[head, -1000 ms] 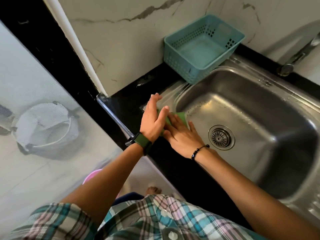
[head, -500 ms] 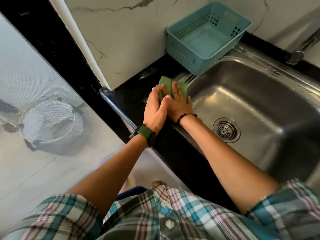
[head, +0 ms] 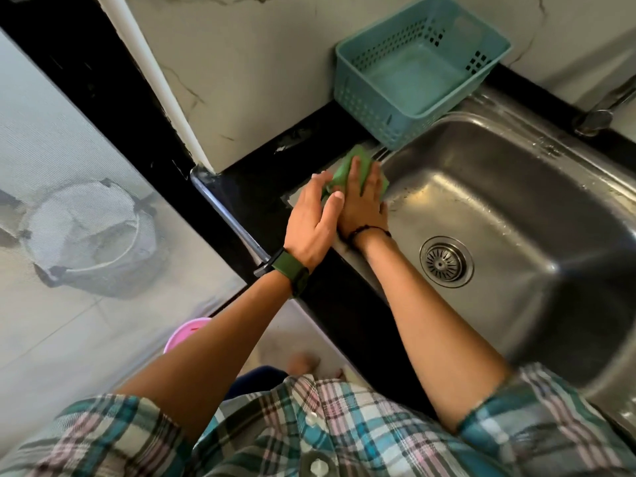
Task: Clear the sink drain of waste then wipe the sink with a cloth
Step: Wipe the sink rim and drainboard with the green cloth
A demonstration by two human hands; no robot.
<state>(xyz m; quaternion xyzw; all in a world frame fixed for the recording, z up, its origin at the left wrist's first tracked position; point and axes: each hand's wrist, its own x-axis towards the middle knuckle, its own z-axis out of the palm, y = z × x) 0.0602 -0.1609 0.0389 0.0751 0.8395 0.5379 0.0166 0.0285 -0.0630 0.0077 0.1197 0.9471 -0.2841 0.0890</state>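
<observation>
No text, label, brand, number or sign can be read anywhere in the view.
</observation>
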